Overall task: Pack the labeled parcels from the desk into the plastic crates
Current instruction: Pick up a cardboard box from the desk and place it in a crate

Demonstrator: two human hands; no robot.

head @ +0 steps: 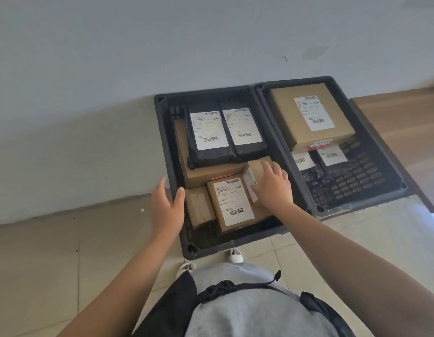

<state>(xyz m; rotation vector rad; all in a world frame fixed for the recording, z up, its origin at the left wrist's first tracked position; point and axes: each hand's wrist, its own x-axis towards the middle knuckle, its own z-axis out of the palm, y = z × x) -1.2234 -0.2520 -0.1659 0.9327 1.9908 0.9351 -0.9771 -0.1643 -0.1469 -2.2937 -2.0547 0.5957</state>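
Note:
Two dark plastic crates stand side by side on the floor against the wall. The left crate holds two black labeled bags, a long brown box, a labeled carton and a small plain carton. My right hand grips a small tilted carton at that crate's right side. My left hand hovers open over the crate's left rim, holding nothing. The right crate holds a large labeled carton lying on black bags.
A pale wall rises behind the crates. Beige floor tiles spread to the left and in front. A wooden surface lies at the far right. My feet in white slippers stand just before the left crate.

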